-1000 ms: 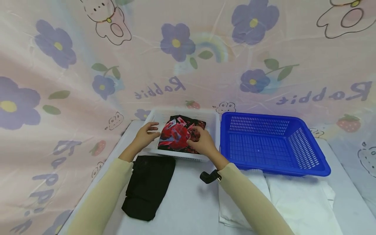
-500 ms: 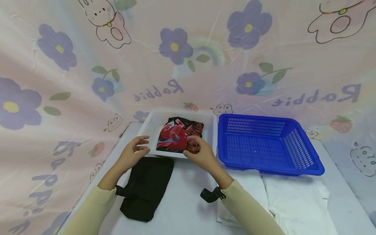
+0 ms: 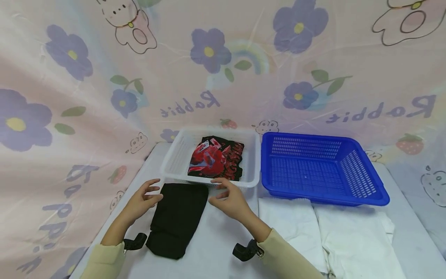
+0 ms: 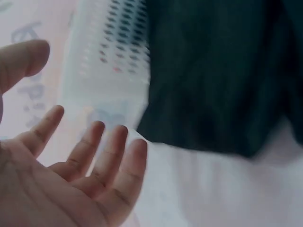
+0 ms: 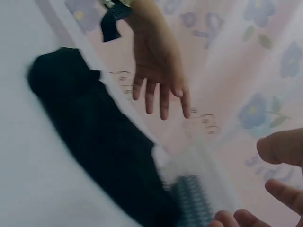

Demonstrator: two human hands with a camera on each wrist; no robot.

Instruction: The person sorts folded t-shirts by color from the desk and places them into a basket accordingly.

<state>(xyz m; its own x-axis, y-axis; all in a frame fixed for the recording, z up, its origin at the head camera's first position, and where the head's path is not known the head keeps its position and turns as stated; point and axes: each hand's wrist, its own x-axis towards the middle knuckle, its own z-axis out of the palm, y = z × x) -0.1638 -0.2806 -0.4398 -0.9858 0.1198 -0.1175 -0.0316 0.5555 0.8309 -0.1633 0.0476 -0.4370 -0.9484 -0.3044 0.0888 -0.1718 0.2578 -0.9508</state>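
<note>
A folded black cloth garment (image 3: 179, 221) lies on the table in front of the white basket. My left hand (image 3: 140, 201) hovers at its left edge with fingers spread and nothing in them; in the left wrist view that hand (image 4: 90, 175) shows its palm beside the garment (image 4: 213, 75). My right hand (image 3: 231, 199) is just right of the garment, near the front rim of the white basket (image 3: 251, 182), its fingers loosely bent and holding nothing. Inside that basket rests a folded black garment with a red print (image 3: 212, 159).
A blue plastic basket (image 3: 306, 174) stands right of the white one. Folded white garments (image 3: 289, 228) and another white garment (image 3: 359, 240) lie in front of it. A patterned curtain (image 3: 244, 93) hangs behind and along the left side of the table (image 3: 223, 248).
Both hands have drawn back from the printed garment in the white basket toward me, the left one also moving left. They now flank the black garment, which has stayed in place.
</note>
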